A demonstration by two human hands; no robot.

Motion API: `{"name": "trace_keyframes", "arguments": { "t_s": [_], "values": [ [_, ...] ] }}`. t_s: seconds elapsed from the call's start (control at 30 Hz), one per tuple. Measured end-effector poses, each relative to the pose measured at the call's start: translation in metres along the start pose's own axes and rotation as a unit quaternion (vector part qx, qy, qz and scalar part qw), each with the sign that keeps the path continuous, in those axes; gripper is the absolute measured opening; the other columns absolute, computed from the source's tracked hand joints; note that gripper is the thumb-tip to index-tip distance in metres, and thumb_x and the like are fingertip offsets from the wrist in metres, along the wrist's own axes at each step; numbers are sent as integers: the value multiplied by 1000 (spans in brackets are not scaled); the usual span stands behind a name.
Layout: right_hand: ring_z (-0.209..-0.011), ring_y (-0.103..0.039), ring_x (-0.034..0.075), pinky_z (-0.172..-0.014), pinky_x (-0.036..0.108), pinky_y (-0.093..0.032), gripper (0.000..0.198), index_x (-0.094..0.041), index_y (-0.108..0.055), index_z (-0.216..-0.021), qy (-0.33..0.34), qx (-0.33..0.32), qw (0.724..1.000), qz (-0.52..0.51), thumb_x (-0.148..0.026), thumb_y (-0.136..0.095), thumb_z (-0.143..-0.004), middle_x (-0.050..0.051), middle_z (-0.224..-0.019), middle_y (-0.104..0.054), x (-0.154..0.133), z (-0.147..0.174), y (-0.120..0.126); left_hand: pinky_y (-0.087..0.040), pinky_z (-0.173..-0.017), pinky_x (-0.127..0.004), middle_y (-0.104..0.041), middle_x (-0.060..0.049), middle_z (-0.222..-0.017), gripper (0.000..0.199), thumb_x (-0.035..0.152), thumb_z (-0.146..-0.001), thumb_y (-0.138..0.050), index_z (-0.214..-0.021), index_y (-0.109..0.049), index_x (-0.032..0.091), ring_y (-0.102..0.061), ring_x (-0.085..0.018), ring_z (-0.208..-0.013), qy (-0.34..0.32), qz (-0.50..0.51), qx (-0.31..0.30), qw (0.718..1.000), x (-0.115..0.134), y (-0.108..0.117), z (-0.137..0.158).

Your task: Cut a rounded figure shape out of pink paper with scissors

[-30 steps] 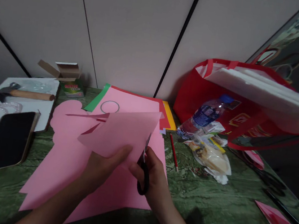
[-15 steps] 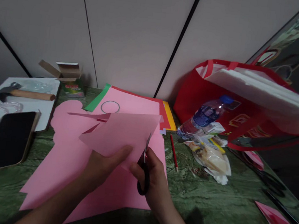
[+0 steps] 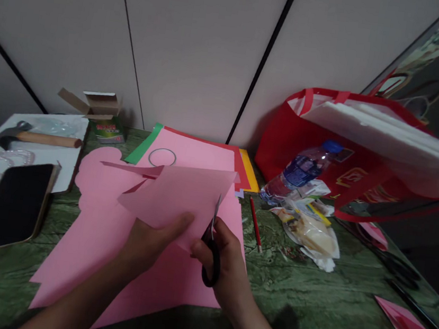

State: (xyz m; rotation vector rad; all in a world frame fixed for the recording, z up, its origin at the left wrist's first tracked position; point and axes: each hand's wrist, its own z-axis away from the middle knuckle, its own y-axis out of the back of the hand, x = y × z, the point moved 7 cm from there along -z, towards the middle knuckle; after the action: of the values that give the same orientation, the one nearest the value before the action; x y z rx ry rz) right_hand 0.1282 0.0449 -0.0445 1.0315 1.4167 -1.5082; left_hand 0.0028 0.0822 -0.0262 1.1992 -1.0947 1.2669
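My left hand (image 3: 157, 242) pinches a folded sheet of pink paper (image 3: 179, 197) near its lower edge, thumb on top and fingers hidden beneath. In my right hand (image 3: 223, 261) is a pair of scissors (image 3: 213, 262) with black handles, the blades pointing up and away at the right part of that sheet. The thumb and fingers sit in the handle loops. Narrow strips stick out from the sheet's left side. Under both hands lie larger pink sheets (image 3: 88, 255), one with a scalloped outline at the upper left.
Left: a hammer (image 3: 46, 139) on a white board and a phone (image 3: 12, 208). Behind: an opened small box (image 3: 106, 126) and a bracelet-like ring (image 3: 163, 149). Right: a red pencil (image 3: 255, 225), a water bottle (image 3: 302, 169), a red bag (image 3: 279, 134), wrappers (image 3: 310, 234), other black-handled scissors (image 3: 398, 269).
The scissor blades have shifted slightly against the paper, and the sheet's top edge has dipped a little. Both hands stay nearly in place.
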Motion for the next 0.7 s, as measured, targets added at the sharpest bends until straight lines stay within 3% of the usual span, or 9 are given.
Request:
{"name": "trace_keyframes", "arguments": {
  "t_s": [0.13, 0.3, 0.7],
  "values": [
    [-55, -42, 8, -52, 20, -37, 26, -17, -56, -76, -5, 5, 1000, 11, -30, -76, -64, -6, -61, -48, 0, 0, 1, -56, -71, -32, -72, -7, -91, 41, 36, -64, -71, -100, -63, 18, -67, -25, -87, -3, 10, -39, 999, -2, -2, -4],
    [-53, -42, 7, -50, 19, -36, 26, -17, -56, -75, -5, 5, 1000, 21, -31, -75, -64, -7, -58, -48, -1, 0, 0, -56, -69, -31, -72, -6, -87, 42, 35, -62, -72, -100, -63, 19, -67, -24, -84, -1, 5, -29, 1000, -4, 1, -6],
    [-50, -46, 8, -46, 19, -38, 26, -18, -51, -72, -18, 13, 998, 56, -33, -72, -66, -6, -55, -53, 2, 0, 2, -55, -61, -25, -72, -3, -78, 22, 33, -66, -71, -82, -68, 19, -67, -19, -74, -8, 14, -65, 998, -8, 3, -11]
  ]
}}
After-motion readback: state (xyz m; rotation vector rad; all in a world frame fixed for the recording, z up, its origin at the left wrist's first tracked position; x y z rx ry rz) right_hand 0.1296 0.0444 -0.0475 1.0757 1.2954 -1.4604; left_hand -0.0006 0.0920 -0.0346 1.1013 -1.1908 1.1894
